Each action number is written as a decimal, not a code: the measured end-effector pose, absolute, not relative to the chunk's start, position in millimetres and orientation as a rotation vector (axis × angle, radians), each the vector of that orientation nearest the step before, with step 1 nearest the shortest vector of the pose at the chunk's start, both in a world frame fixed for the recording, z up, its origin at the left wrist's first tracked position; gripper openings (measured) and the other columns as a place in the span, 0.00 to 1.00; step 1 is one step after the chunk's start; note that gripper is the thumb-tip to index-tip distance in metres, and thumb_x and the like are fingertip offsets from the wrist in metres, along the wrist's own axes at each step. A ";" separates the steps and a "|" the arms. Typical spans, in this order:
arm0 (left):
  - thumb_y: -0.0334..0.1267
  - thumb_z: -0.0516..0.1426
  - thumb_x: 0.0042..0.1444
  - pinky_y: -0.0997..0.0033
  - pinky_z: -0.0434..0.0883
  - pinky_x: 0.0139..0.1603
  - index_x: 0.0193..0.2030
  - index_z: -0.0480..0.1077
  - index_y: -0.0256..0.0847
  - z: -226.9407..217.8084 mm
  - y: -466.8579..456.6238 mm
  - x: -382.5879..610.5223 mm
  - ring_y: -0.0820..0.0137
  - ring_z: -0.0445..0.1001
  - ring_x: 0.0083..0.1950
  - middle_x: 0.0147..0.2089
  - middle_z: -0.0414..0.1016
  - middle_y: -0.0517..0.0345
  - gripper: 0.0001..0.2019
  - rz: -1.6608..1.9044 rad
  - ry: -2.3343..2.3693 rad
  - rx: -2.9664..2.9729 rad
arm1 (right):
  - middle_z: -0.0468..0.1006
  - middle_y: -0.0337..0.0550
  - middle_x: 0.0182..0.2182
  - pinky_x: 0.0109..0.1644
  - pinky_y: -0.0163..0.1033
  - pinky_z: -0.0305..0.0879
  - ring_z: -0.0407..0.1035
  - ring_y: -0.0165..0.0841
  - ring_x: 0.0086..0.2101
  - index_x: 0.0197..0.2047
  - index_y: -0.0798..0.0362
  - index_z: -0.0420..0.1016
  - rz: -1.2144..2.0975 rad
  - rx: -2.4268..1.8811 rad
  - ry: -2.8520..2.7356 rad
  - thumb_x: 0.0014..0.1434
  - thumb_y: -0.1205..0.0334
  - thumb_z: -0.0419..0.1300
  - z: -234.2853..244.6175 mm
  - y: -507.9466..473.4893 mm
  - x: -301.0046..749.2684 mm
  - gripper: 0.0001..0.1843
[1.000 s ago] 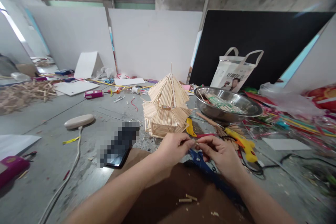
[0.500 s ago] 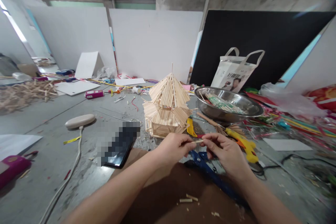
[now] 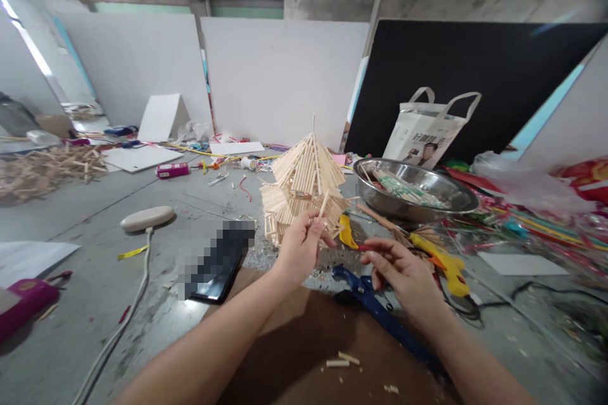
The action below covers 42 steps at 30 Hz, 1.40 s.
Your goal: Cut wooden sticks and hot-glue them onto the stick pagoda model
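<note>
My left hand [image 3: 298,245] pinches a short wooden stick [image 3: 324,204] between thumb and fingers, tilted upward. It is in front of the pagoda-like model [image 3: 308,168], built of thin sticks with a pointed roof; I cannot tell whether the stick touches it. My right hand [image 3: 401,275] hovers to the right, fingers loosely bent and apart, with nothing visible in them. Below it lies a blue-handled cutting tool [image 3: 380,311], partly hidden by the hand and forearm. A yellow tool with a red part [image 3: 348,232] lies between the model and my right hand.
A steel bowl [image 3: 403,207] holding sticks stands right of the model, near a yellow glue gun [image 3: 449,264] with a black cord. At left lie a dark phone [image 3: 216,281] and a white corded device [image 3: 148,218]. Stick offcuts [image 3: 338,364] lie on the brown board [image 3: 285,354].
My left hand has moved up and left toward the model, carrying the stick out of the right hand's fingers. My right hand has stayed nearly in place, its fingers now apart.
</note>
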<state>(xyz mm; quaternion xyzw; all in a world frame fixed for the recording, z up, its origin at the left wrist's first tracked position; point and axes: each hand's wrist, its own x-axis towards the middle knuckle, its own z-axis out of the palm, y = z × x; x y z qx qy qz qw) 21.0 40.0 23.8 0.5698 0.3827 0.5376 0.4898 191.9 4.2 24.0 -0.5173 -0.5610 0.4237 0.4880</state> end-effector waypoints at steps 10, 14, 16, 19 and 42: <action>0.46 0.48 0.53 0.83 0.51 0.12 0.26 0.61 0.36 26.8 43.7 18.0 0.85 0.52 0.12 0.19 0.62 0.66 0.14 1.416 1.001 1.315 | 0.70 0.38 0.24 0.21 0.31 0.57 0.60 0.22 0.17 0.35 0.54 0.66 1.035 -1.267 -1.465 0.49 0.52 0.56 14.3 5.7 194.2 0.15; 0.44 0.49 0.53 0.84 0.50 0.13 0.29 0.61 0.37 24.9 46.5 17.4 0.84 0.51 0.14 0.18 0.60 0.66 0.12 1.469 0.995 1.270 | 0.70 0.38 0.23 0.21 0.30 0.57 0.60 0.22 0.17 0.34 0.54 0.66 1.041 -1.270 -1.488 0.50 0.52 0.55 10.1 6.4 195.2 0.14; 0.44 0.48 0.53 0.84 0.50 0.13 0.33 0.60 0.38 24.7 47.3 17.7 0.84 0.52 0.14 0.19 0.63 0.66 0.11 1.478 0.964 1.256 | 0.70 0.37 0.23 0.21 0.30 0.56 0.60 0.22 0.17 0.34 0.54 0.66 1.048 -1.279 -1.493 0.50 0.52 0.55 8.9 6.7 195.3 0.14; 0.45 0.48 0.53 0.83 0.48 0.12 0.35 0.58 0.39 26.5 47.3 18.5 0.83 0.51 0.12 0.18 0.64 0.67 0.11 1.442 0.937 1.248 | 0.70 0.37 0.23 0.21 0.30 0.56 0.59 0.22 0.17 0.35 0.54 0.66 1.053 -1.291 -1.494 0.50 0.52 0.55 8.1 6.9 194.8 0.14; 0.43 0.46 0.54 0.82 0.52 0.14 0.38 0.63 0.38 31.5 72.9 23.8 0.82 0.54 0.13 0.21 0.67 0.63 0.12 1.442 1.076 1.341 | 0.70 0.38 0.21 0.20 0.31 0.55 0.59 0.23 0.16 0.33 0.55 0.66 1.041 -1.347 -1.533 0.49 0.50 0.55 4.5 8.5 189.9 0.16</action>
